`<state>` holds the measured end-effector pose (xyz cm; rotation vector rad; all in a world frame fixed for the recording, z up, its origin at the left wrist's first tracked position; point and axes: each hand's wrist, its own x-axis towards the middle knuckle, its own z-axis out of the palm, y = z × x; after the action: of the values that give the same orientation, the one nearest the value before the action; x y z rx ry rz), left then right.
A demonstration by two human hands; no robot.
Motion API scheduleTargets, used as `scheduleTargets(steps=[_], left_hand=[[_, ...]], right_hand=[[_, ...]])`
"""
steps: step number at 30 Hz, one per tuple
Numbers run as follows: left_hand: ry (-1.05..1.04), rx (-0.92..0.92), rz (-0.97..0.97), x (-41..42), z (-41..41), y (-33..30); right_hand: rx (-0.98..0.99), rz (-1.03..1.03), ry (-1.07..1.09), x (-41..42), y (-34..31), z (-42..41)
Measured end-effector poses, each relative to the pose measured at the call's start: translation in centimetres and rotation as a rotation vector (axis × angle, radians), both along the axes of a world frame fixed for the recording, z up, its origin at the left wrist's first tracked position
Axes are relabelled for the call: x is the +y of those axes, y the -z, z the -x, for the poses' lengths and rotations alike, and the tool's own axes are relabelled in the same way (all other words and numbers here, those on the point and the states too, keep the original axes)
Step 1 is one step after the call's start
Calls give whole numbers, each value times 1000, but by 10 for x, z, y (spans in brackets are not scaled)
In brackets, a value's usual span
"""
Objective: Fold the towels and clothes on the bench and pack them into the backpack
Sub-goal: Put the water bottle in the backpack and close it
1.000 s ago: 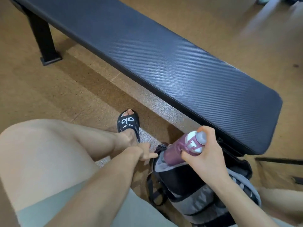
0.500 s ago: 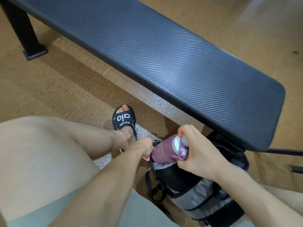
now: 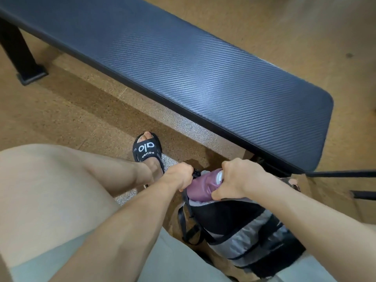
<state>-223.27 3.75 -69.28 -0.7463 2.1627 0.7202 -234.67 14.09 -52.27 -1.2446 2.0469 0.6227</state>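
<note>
Gripping backpack (image 3: 242, 226) rim, left hand (image 3: 179, 177).

Bench (image 3: 203, 74): runs from far left to near right, beyond the knees.
Backpack (image 3: 240, 231): on the floor (image 3: 71, 110), between the legs, below the bench's near-right end.
Bottle (image 3: 201, 186): in the backpack's top opening, tilted.
Right hand (image 3: 242, 178): on the bottle's upper end.
Left hand (image 3: 179, 176): left of the bottle, at the backpack's edge.
Sandalled foot (image 3: 147, 149): left of the backpack, before the bench.
</note>
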Motion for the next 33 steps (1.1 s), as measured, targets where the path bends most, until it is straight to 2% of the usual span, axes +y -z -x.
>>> scheduleTargets(steps=[3,6,11,13,16,24,26,29,33], left_hand=[[35,-40,2,1,-1,-1],[-18,-9,-36,-1,0,5],[-133,102,-53,-3,0,10],[-145,128,-49,-1,3,12],[-164,144,-48,1,5,15],[-164,88,-53,1,5,18],[-187,78,-81,-2,7,16],[-234,74,-113,-5,8,11],[-276,79,-174,-4,8,13]], right_hand=[[56,81,-41,7,6,-10],[108,174,-160,17,4,-16],[115,290,-573,24,8,-5],[105,298,-634,26,9,3],[84,290,-500,28,14,-6],[-31,-27,43,-6,32,-25],[-10,-6,33,-4,34,-27],[46,71,-127,7,45,-36],[43,-7,-225,16,63,-39]])
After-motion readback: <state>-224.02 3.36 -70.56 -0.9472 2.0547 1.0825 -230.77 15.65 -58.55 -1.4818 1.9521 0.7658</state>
